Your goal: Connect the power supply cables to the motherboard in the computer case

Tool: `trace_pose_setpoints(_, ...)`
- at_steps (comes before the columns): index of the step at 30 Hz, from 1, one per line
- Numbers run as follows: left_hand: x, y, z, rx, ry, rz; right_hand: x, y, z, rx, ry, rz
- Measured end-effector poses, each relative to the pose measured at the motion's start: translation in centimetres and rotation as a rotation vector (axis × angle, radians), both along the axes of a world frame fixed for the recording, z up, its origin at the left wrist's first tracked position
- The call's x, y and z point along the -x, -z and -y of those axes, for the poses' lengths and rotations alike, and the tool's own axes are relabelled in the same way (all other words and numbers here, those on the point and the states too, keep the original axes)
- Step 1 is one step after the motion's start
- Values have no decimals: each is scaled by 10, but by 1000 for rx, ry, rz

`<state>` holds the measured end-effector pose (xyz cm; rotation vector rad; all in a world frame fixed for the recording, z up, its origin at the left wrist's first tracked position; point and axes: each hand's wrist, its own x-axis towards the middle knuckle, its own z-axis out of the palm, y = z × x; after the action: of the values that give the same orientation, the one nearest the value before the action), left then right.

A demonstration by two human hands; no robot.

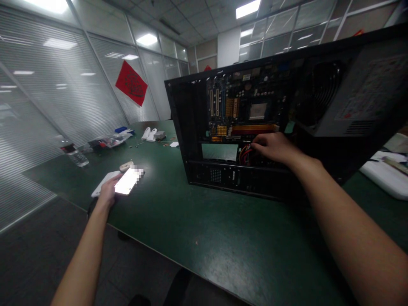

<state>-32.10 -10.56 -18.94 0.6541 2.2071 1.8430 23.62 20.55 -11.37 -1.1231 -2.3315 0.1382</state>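
Observation:
A black computer case (188,127) stands on the table with its side off. Inside it are a motherboard (245,95) and, at the upper right, a grey power supply (360,93). My right hand (274,146) reaches into the case along the motherboard's lower edge. Its thumb and fingers are pinched at a bundle of red, yellow and black cables (245,154); the rest of the bundle is partly in shadow. Over at the left, my left hand (109,191) grips a smartphone (126,182), its lit screen facing up and too bright to read.
Under the phone hand lies a white flat object (103,183). A water bottle (75,155), plastic bags (111,139) and white objects (149,134) are farther back on the green table (178,221). At the right edge is a white item (385,176).

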Motion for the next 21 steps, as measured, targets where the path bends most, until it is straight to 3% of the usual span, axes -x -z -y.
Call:
trace_pose_setpoints(7, -4, -1, 6, 177, -5, -184, 1, -4, 3, 12, -7, -2)
trace_pose_setpoints(14, -14, -9, 0, 17, -40, 7, 2, -5, 3, 24, 7, 3)
trace_pose_setpoints(21, -25, -19, 4, -26, 23, 80, 3, -5, 4, 14, 2, 4)
